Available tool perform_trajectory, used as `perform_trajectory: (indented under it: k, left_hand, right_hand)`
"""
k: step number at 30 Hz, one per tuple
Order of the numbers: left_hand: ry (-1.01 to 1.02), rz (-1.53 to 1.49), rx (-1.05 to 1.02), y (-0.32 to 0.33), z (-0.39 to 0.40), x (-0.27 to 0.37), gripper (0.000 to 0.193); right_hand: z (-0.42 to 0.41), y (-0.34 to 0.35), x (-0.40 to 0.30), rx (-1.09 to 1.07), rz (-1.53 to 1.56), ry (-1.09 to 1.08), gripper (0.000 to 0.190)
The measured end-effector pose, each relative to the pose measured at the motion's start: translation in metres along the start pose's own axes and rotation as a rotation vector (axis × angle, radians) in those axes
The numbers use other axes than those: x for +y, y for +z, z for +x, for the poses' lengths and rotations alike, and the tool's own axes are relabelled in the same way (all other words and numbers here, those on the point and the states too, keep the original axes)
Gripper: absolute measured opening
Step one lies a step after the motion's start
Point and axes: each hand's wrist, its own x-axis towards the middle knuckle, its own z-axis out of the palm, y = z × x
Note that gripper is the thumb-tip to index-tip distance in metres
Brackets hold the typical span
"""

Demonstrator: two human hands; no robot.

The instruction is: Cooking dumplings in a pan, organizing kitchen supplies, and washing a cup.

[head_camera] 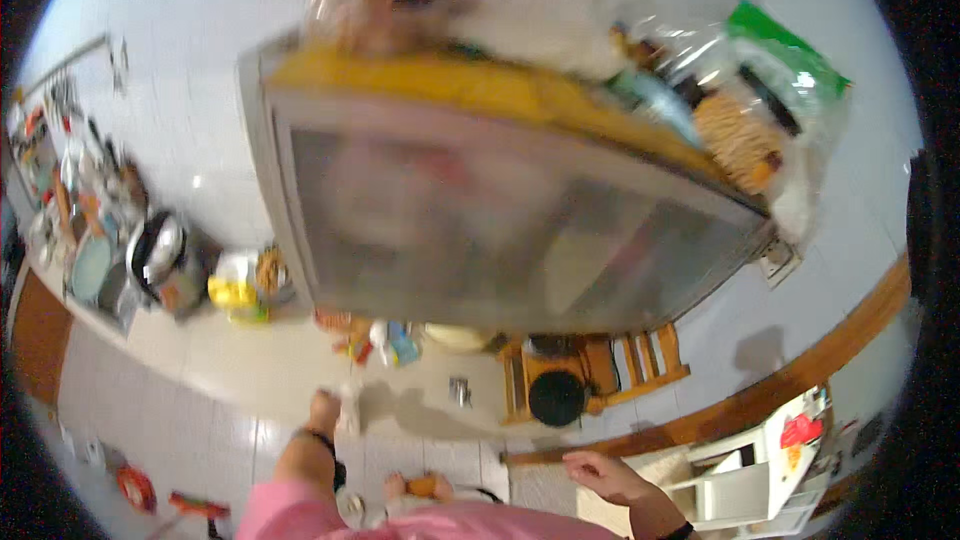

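Over the front edge of the pale countertop is my left hand, its fingers curled against a small white item. Blur hides what that item is; it looks gripped at the hand's side. My right hand hangs low on the right, away from the counter, holding nothing, with its fingers loosely bent and somewhat apart. On the counter ahead lie colourful small packets and a small metallic object.
A wall cabinet with glass doors juts out overhead, bags piled on top. On the left stand an electric pressure cooker and crowded utensils. A wooden rack with a round black item is right; a white cabinet stands lower right.
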Motion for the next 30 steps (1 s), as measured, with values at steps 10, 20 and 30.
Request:
perform_trajectory:
  k: [10,20,30]
  left_hand:
    - [-0.150,-0.275,-0.177,-0.028,-0.028,0.044,0.081]
    - [0.463,-0.677,0.142,-0.235,-0.126,0.251,0.025]
    - [1.254,-0.182,0.716,-0.443,-0.300,0.556,0.064]
  right_hand:
    - [0.002,0.014,0.011,-0.077,0.005,0.136,0.042]
    - [0.027,0.018,0.030,-0.131,0.099,-0.023,0.039]
    - [0.059,0.012,0.023,-0.193,0.037,-0.119,0.040]
